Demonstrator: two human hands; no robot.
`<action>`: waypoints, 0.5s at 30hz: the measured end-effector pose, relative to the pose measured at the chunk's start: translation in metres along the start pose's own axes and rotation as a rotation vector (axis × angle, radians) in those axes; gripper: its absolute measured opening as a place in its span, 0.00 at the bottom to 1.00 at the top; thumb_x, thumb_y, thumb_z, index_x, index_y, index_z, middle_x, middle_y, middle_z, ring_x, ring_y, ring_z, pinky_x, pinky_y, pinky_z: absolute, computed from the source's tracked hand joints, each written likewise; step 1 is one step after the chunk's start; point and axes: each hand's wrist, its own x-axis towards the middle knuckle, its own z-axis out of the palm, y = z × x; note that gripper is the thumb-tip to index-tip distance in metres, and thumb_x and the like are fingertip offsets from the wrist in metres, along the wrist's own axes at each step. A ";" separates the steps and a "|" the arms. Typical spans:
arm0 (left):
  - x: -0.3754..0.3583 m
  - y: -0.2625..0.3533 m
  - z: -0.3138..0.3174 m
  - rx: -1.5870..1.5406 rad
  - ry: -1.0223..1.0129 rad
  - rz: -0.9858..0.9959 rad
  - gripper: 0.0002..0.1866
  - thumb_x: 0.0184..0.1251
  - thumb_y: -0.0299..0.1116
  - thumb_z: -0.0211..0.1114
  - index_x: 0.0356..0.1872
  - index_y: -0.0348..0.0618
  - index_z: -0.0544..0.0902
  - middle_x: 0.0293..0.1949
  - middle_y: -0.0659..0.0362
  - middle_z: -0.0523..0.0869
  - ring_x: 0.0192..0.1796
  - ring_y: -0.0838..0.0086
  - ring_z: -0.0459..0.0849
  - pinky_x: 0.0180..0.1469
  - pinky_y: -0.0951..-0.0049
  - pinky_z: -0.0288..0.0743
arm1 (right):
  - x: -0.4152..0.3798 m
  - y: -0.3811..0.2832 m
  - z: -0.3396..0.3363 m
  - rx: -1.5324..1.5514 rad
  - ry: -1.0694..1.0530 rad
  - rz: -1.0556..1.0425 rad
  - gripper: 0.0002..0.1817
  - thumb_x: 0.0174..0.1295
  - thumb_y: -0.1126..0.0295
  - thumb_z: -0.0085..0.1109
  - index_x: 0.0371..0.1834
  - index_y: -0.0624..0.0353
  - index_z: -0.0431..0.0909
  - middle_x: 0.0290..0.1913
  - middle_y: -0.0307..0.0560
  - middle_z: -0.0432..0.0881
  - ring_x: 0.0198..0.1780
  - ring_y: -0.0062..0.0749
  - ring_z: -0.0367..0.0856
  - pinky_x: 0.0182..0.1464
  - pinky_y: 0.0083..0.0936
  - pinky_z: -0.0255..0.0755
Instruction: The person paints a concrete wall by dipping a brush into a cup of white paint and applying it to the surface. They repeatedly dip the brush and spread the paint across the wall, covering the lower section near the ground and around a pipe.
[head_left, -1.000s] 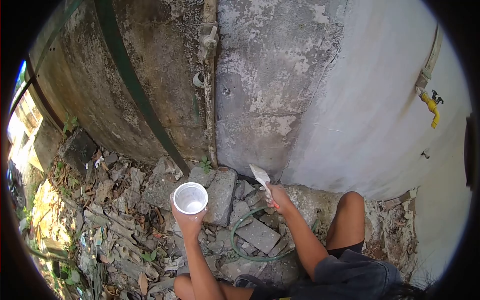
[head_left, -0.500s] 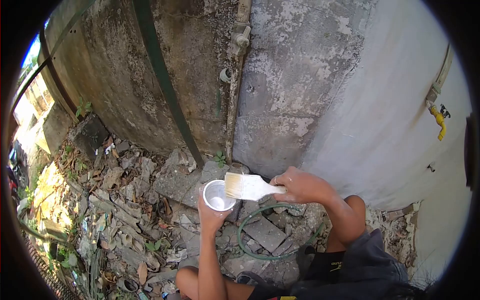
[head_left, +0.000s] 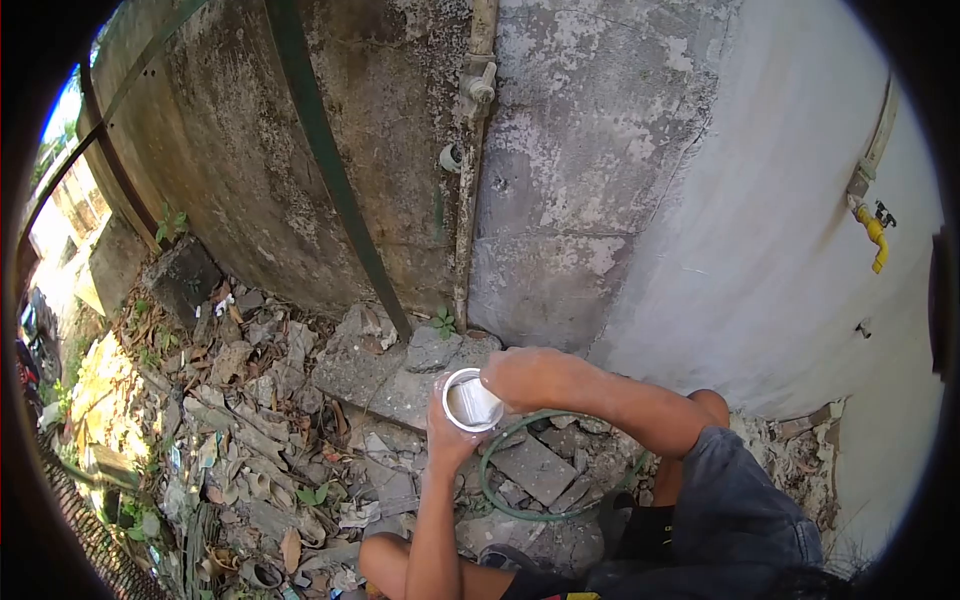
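Observation:
My left hand (head_left: 448, 438) is wrapped around a white plastic cup (head_left: 449, 414) and holds it upright above the rubble. Inside the cup's mouth is the white head of a paintbrush (head_left: 474, 402), its bristles down in the cup and mostly hidden. Closed on the brush handle, my right hand (head_left: 515, 380) sits right beside the cup's rim and covers the handle.
A partly whitened wall (head_left: 640, 240) stands in front, with a vertical pipe (head_left: 468, 200) and a yellow faucet (head_left: 877, 245) at right. Broken concrete and dry leaves (head_left: 270, 440) cover the ground. A green hose (head_left: 490, 485) loops below my hands. A green metal bar (head_left: 335, 170) leans leftward.
My right hand has moved left and lowered the paintbrush from beside the rim into the cup. My left hand and the cup have shifted slightly right.

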 end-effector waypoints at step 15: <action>0.010 0.000 -0.009 -0.138 0.111 0.030 0.41 0.31 0.35 0.80 0.54 0.38 0.71 0.47 0.51 0.80 0.50 0.58 0.81 0.55 0.63 0.72 | -0.052 0.055 0.038 0.047 0.415 -0.092 0.19 0.65 0.54 0.53 0.48 0.56 0.80 0.40 0.52 0.83 0.40 0.48 0.81 0.41 0.41 0.73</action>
